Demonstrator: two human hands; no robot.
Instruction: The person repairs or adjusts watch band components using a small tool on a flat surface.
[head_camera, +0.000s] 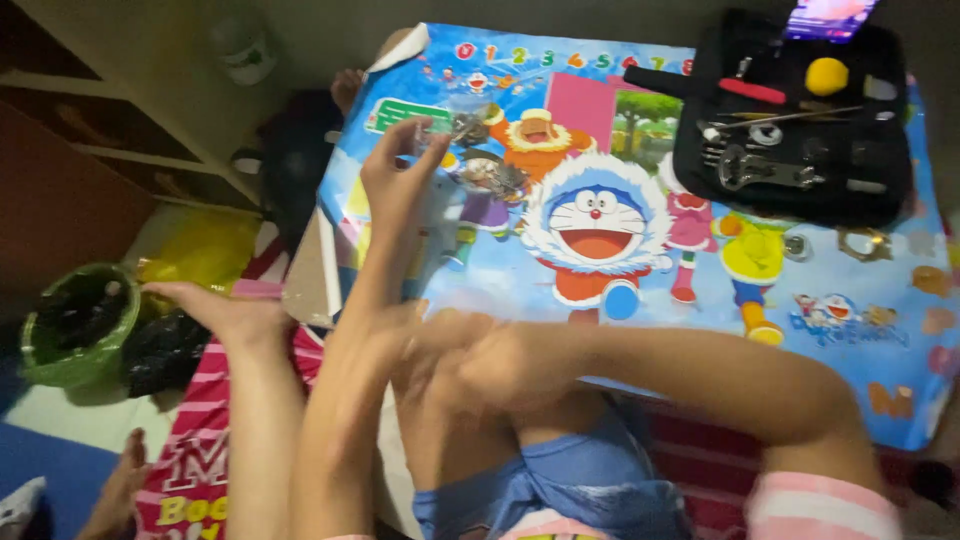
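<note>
One view only, from a camera worn on the person's head. It looks steeply down and forward over the person's own arms and lap onto a small table (900, 400) covered with a bright cartoon sheet. It sits close: the forearms fill the lower frame, the table's far edge reaches the top, and floor shows at left.

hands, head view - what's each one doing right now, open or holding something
Left hand: raised over the colourful cartoon-printed table, fingers pinching a small shiny metal part.
Right hand: blurred, grip cannot be told.
</note>
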